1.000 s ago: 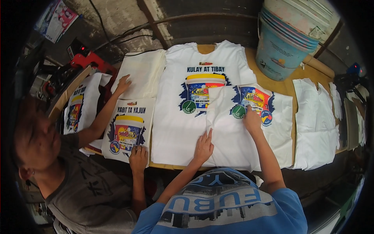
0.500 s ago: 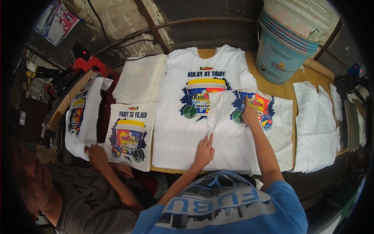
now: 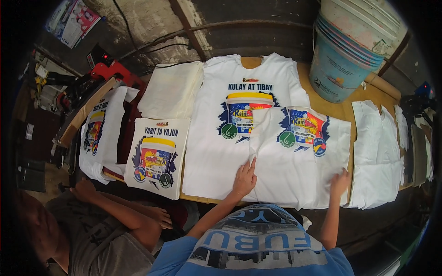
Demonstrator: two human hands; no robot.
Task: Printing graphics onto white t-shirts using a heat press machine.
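A white T-shirt with a printed paint-bucket picture lies spread before me, its neckline at the far side. Its right part is covered by a folded white piece of cloth bearing a similar print. My left hand rests on the cloth near the fold's left edge, fingers stretched out and lying flat. Close to the right edge, my right hand has its fingers curled on the cloth, with small creases around them.
A stack of printed transfer sheets and pale blank sheets lie left. Beyond them stands a red heat press with a printed shirt. A co-worker's hand is nearby. Right are stacked buckets and folded white shirts.
My right hand has left the print and come nearer, to the cloth's right edge. My left hand stays in place. The co-worker's hand has drawn back from the shirt on the press.
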